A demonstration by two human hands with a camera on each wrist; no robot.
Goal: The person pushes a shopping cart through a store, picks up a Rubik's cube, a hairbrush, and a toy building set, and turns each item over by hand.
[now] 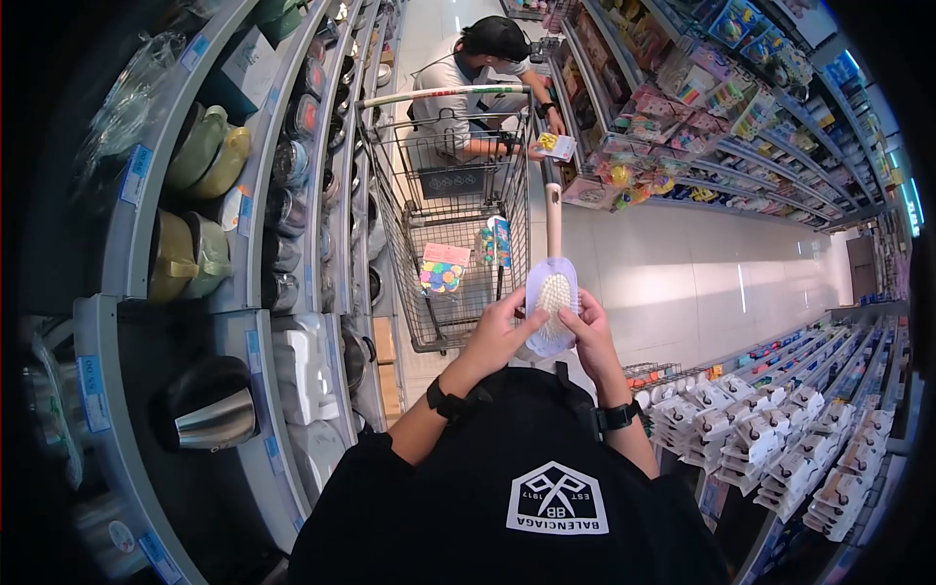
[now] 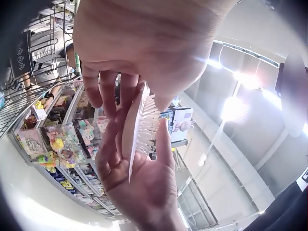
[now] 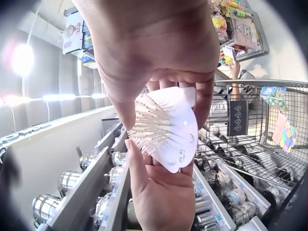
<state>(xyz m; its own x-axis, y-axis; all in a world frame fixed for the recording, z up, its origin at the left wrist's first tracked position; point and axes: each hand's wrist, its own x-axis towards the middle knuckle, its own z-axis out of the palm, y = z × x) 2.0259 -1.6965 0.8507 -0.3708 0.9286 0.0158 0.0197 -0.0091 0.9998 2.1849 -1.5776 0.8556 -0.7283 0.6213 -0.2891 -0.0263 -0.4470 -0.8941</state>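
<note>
Both hands hold a hairbrush (image 1: 554, 226) in front of the chest, its pale pink handle pointing away and its bristles facing up. A lilac card (image 1: 548, 343) surrounds the brush head; a printed price shows on it in the right wrist view. The left hand (image 1: 499, 338) grips the head's left side, and the right hand (image 1: 594, 338) grips the right side. Both thumbs lie over the pale bristles (image 3: 150, 122), while the other fingers curl behind the card. In the left wrist view the brush head (image 2: 134, 127) appears edge-on between the two hands.
A wire shopping cart (image 1: 444, 210) stands ahead, holding colourful packs (image 1: 445, 269). Beyond it a crouching person (image 1: 478, 88) holds a small boxed item (image 1: 555, 146) by the right shelves. Pots (image 1: 207, 156) line the left shelves; hanging white packs (image 1: 760, 429) are at lower right.
</note>
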